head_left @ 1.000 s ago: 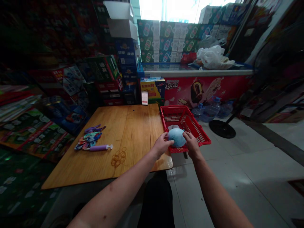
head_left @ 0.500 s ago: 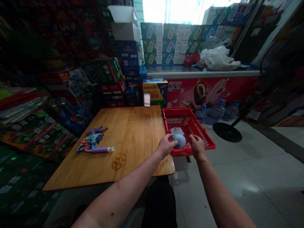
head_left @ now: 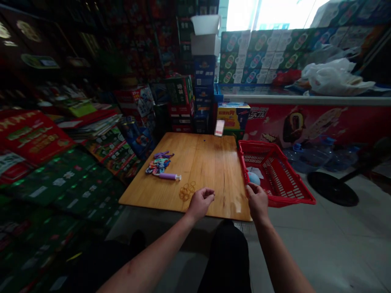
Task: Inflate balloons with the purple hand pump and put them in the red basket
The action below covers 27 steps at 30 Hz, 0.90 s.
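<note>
My left hand [head_left: 200,201] hovers over the near edge of the wooden table [head_left: 210,158], fingers curled in with nothing visible in them, just right of several rubber bands [head_left: 187,191]. My right hand [head_left: 257,200] sits at the table's near right corner, fingers bent, next to the rim of a red plastic basket [head_left: 293,198]. A light blue inflated balloon [head_left: 253,178] lies inside the basket, apart from both hands. A purple hand pump [head_left: 169,176] and a pile of flat coloured balloons [head_left: 159,162] lie on the table's left side.
Stacked toy and drink boxes [head_left: 180,93] crowd the left and back. A red ice-cream freezer [head_left: 305,122] with white bags on top stands behind the basket. Water jugs [head_left: 308,156] and a fan base [head_left: 332,188] are on the tiled floor at right.
Both hands lowered the blue balloon into the basket, let it go and drew back to the table's near edge. The view swung left.
</note>
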### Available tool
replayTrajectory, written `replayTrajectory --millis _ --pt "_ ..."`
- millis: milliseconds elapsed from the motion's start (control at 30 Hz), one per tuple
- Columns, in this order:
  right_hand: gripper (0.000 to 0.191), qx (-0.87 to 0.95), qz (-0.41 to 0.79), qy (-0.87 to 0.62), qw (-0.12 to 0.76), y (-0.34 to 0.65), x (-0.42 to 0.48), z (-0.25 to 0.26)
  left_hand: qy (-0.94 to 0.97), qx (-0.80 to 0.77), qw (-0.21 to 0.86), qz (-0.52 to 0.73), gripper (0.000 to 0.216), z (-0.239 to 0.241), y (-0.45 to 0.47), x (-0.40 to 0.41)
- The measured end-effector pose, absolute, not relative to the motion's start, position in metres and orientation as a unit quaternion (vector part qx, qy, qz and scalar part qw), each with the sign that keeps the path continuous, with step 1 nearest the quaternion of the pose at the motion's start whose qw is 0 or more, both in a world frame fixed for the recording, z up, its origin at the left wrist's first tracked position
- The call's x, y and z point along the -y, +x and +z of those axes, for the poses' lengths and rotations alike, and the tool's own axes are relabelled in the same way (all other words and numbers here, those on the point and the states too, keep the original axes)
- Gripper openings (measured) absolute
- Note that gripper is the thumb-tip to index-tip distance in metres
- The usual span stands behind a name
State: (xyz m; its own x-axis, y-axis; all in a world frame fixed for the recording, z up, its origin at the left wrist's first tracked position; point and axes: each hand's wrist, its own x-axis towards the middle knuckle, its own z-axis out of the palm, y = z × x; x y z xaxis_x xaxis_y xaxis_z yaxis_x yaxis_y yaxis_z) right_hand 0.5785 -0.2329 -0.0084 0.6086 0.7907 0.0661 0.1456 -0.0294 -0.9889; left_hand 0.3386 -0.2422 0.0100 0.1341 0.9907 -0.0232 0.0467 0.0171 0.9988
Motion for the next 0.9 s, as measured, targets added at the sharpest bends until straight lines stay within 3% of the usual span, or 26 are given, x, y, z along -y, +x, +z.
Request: replayTrajectory --millis 233,467,667,900 --pt "0.038 0.445 0.305 -0.670 0.509 0.478 0.245 0.003 0.500 -0.517 0.508 0.475 0.021 0.004 0.228 0.254" --pt "0.025 0.559 0.343 -0.623 0.428 0.371 0.218 0.003 0.451 -0.567 0.443 0.528 0.028 0.004 0.115 0.212" --pt "0.017 0.707 0.257 -0.541 0.376 0.272 0.162 0.003 0.398 -0.589 0.407 0.574 0.036 -0.011 0.039 0.174" --pt "0.023 0.830 0.138 -0.464 0.278 0.180 0.088 -0.020 0.388 -0.565 0.433 0.585 0.034 -0.011 0.006 0.156"
